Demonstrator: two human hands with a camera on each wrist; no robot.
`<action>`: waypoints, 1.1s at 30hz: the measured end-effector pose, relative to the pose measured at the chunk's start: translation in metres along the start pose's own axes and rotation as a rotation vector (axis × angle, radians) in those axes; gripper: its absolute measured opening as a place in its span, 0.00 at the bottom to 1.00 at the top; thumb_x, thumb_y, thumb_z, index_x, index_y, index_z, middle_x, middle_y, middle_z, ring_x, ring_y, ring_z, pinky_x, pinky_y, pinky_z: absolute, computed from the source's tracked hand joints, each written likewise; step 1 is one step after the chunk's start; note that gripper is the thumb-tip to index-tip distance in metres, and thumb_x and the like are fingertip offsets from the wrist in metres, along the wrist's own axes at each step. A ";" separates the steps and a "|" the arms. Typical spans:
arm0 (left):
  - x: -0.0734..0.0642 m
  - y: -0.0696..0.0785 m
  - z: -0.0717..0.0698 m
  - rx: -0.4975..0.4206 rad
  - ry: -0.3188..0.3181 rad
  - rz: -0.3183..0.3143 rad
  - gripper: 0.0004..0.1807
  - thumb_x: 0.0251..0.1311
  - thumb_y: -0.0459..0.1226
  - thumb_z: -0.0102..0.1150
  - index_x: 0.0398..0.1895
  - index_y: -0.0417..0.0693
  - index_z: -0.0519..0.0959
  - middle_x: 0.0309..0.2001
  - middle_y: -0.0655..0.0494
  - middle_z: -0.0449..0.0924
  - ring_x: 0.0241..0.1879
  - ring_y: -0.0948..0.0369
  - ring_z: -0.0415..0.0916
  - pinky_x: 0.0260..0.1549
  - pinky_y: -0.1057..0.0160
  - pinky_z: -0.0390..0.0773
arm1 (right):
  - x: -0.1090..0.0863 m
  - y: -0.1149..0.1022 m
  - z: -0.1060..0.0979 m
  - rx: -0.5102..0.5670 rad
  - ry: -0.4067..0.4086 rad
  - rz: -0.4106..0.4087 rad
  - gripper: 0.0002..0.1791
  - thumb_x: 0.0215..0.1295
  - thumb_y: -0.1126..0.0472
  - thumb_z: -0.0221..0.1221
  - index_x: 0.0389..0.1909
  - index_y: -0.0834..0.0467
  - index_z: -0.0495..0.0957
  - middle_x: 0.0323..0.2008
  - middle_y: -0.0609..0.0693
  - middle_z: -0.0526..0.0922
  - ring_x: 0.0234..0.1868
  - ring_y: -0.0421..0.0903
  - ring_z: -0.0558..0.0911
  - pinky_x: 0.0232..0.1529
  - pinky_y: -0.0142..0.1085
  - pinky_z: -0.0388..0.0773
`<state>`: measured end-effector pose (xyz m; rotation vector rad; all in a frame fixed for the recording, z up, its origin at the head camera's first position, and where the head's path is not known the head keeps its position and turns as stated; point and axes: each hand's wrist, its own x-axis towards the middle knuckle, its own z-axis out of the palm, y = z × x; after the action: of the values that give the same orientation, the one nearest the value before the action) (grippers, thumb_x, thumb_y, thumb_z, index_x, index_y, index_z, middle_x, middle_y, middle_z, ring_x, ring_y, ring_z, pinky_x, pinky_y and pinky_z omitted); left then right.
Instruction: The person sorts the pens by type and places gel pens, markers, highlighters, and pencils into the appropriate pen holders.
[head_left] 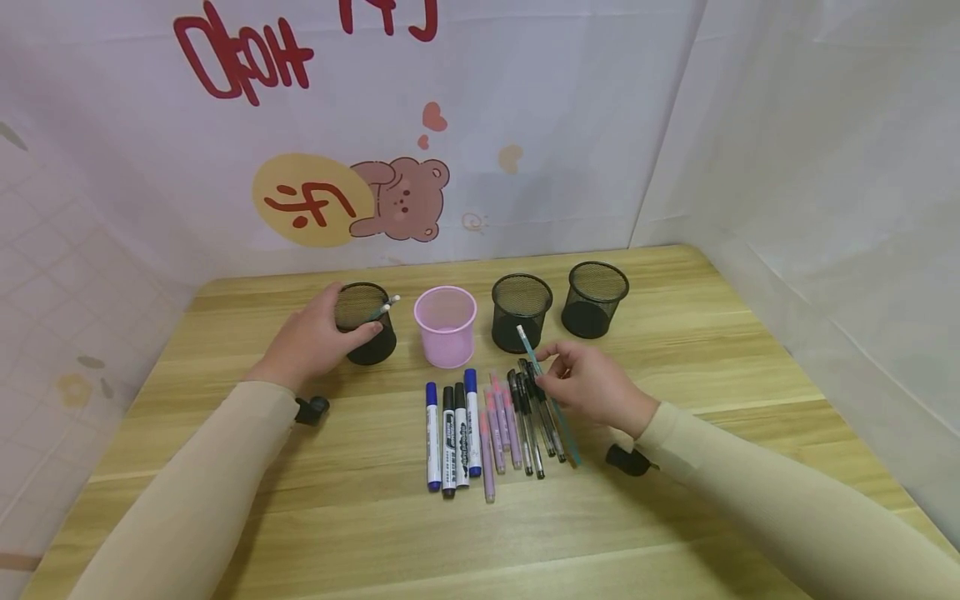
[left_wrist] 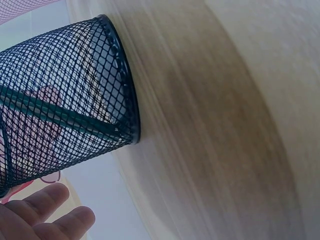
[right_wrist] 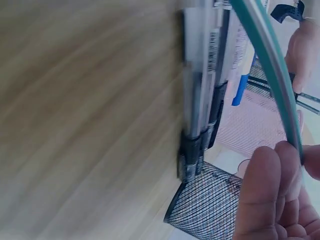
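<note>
At the left end of a row of cups, my left hand (head_left: 309,337) holds a black mesh pen cup (head_left: 375,348), thumb across the front and fingers around the far side. Two teal pencils (head_left: 380,312) lean inside it, their white ends above the rim; the left wrist view shows a pencil (left_wrist: 60,116) through the mesh. My right hand (head_left: 591,385) pinches another teal pencil (right_wrist: 274,62) between thumb and fingertips. That pencil slants over the right edge of several black-capped clear pens (head_left: 534,417), white end toward the cups.
A pink mesh cup (head_left: 447,342) and two more black cups, one in the middle (head_left: 517,329) and one at right (head_left: 587,318), line the back of the wooden table (head_left: 360,533). Whiteboard markers (head_left: 452,442) and pink-purple highlighter pens (head_left: 498,429) lie left of the clear pens.
</note>
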<state>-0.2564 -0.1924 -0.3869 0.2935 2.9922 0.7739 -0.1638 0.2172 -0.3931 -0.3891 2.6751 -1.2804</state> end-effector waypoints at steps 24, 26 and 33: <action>0.000 -0.002 0.000 -0.002 -0.005 -0.013 0.63 0.55 0.82 0.49 0.82 0.50 0.54 0.72 0.45 0.70 0.67 0.37 0.72 0.66 0.30 0.71 | 0.016 -0.038 0.013 0.180 0.062 -0.119 0.16 0.71 0.66 0.65 0.57 0.63 0.78 0.30 0.52 0.83 0.28 0.45 0.81 0.31 0.33 0.79; 0.000 -0.002 0.000 -0.003 -0.003 -0.013 0.62 0.55 0.81 0.50 0.82 0.50 0.55 0.71 0.45 0.70 0.67 0.38 0.73 0.65 0.31 0.72 | 0.018 -0.042 0.014 0.194 0.065 -0.130 0.16 0.71 0.66 0.64 0.57 0.63 0.78 0.31 0.52 0.83 0.28 0.45 0.81 0.32 0.34 0.79; 0.000 -0.003 0.001 -0.006 0.004 -0.008 0.56 0.60 0.76 0.55 0.80 0.50 0.56 0.69 0.45 0.72 0.64 0.39 0.75 0.63 0.32 0.73 | 0.028 -0.052 0.023 0.276 0.069 -0.173 0.17 0.70 0.68 0.64 0.57 0.64 0.77 0.32 0.53 0.83 0.28 0.43 0.81 0.33 0.33 0.82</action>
<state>-0.2567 -0.1942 -0.3891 0.2807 2.9922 0.7836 -0.1758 0.1610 -0.3673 -0.5557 2.5133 -1.7146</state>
